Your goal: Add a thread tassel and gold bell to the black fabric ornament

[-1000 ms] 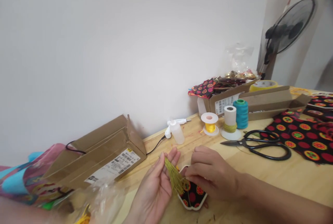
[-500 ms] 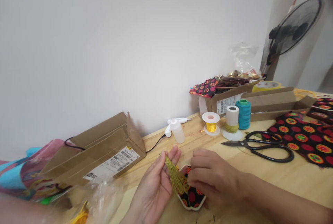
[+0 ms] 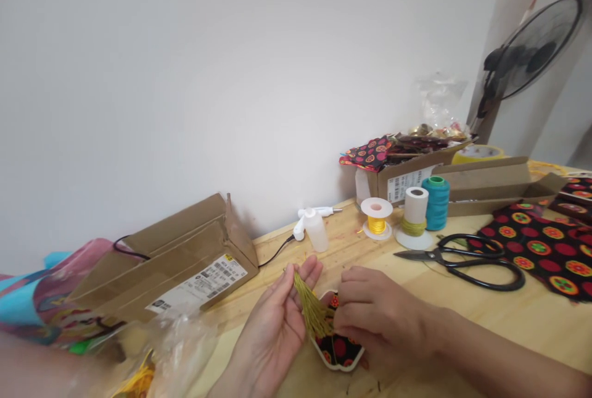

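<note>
An olive-green tassel (image 3: 315,311) is pinched at its top end between the thumb and fingers of my left hand (image 3: 272,330), its strands fanning down to the right. Closed fingers of my right hand (image 3: 379,308) meet the strands near their lower end; what exactly they grip is hidden. Beneath the tassel lies a pale-edged piece covered in black fabric with red and orange patterns (image 3: 342,352), partly covered by my right hand.
Black-handled scissors (image 3: 462,259) lie to the right, by patterned cloth (image 3: 541,244). Behind stand a yellow thread spool (image 3: 376,224), an olive cord spool (image 3: 412,228), a teal thread cone (image 3: 435,203) and a white bottle (image 3: 316,231). A cardboard box (image 3: 185,268) sits left.
Both hands stay almost in place, the left still pinching the tassel. The tassel's strands look slightly more gathered toward my right fingers. The whole view has shifted a little.
</note>
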Demonstrator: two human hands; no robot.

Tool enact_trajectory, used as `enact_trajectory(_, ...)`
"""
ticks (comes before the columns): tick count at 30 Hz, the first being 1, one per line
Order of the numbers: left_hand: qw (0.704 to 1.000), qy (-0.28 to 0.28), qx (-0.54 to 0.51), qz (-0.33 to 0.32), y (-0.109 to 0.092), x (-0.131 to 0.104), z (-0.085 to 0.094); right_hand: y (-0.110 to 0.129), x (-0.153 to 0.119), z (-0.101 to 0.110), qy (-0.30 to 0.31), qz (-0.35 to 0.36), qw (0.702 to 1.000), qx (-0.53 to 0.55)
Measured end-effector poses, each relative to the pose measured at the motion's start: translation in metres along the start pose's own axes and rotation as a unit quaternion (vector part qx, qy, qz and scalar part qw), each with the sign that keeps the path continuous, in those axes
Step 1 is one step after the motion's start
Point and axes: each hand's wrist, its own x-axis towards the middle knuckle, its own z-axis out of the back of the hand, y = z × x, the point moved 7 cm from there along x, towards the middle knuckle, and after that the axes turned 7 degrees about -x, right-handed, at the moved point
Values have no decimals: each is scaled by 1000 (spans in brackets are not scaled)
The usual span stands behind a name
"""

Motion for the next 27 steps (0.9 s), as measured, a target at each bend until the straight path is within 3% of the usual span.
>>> enact_trajectory(6, 1000, 6, -4, 21, 8, 0, -2, -4, 0, 11, -87, -44, 995, -17)
enact_trajectory(14, 1000, 4, -6, 5, 4, 1, 0, 4, 1, -2, 7, -8, 1000, 28)
enact_trajectory(19, 999, 12, -17, 30, 11, 0, 1, -3, -1, 9, -83, -49, 995, -2)
enact_trajectory(27, 1000, 6, -8, 26, 11, 0, 2, 2, -2, -7, 15, -8, 999, 33)
